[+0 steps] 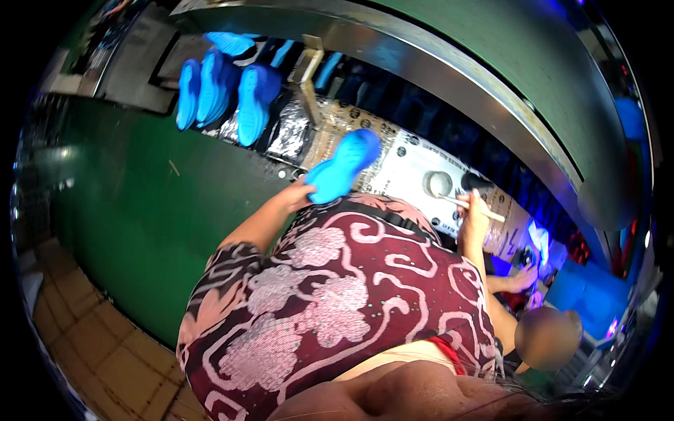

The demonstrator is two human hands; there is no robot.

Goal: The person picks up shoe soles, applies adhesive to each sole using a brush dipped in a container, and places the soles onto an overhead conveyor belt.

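My left hand (298, 195) is closed on one end of a bright blue shoe sole (342, 167), held tilted in front of my body above the bench. In my right hand (475, 219) is a brush with a pale handle (493, 215). Its head points into a small round cup (438, 184), which stands on a white printed sheet (411, 170). The bristles are too small to make out. A dark round thing (475, 181) sits just beyond the cup.
Several blue soles (254, 105) stand at the far left of the bench, beside a metal bracket (309, 78). A long metal rail (449, 59) runs along the far side. Another person (519, 281) works close at my right, near a blue bin (588, 298). Flattened cardboard (98, 337) lies at lower left.
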